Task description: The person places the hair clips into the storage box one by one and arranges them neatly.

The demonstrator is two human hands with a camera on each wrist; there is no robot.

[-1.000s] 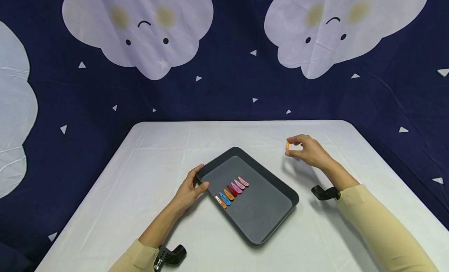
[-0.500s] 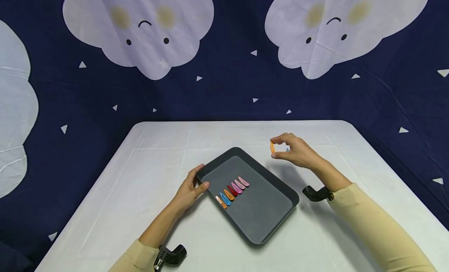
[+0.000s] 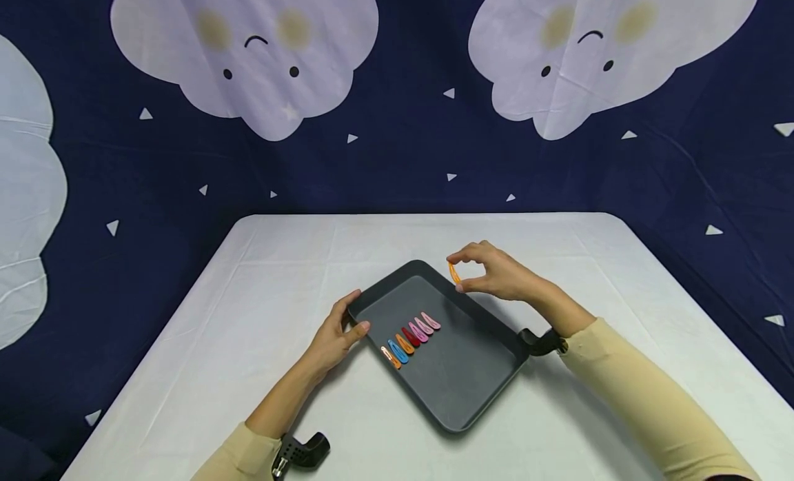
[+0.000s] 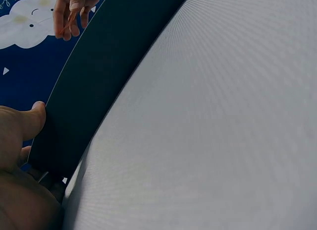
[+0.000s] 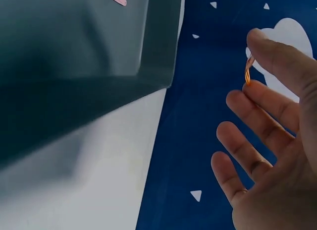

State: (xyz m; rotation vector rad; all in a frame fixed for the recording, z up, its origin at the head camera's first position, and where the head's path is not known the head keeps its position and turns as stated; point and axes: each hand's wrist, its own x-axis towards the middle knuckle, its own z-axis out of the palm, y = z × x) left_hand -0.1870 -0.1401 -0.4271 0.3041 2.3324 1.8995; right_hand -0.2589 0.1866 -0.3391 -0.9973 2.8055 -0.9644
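Between thumb and index fingertip, my right hand (image 3: 504, 273) pinches an orange hair clip (image 3: 454, 272) above the far right rim of the grey tray (image 3: 477, 391). The right wrist view shows the same hair clip (image 5: 248, 70) held by its ends, the other fingers spread apart. My left hand (image 3: 331, 343) grips the tray's left corner, with the thumb over the rim. In the left wrist view that thumb (image 4: 34, 120) lies against the tray wall (image 4: 89, 81). Several hair clips lie in a slanting row inside the tray: orange, a blue clip (image 3: 398, 351), orange, a red clip (image 3: 411, 338) and pink ones (image 3: 424, 326).
A white cloth covers the table (image 3: 298, 260) under the tray. Behind it hangs a dark blue curtain (image 3: 409, 164) with white clouds and small triangles. Black wrist cameras (image 3: 304, 452) stick out from both forearms, the right one close to the tray's right corner.
My right hand has carried the orange hair clip leftward, from the table's right side to over the tray's far rim. The left hand, the tray and the clips in it stay put.
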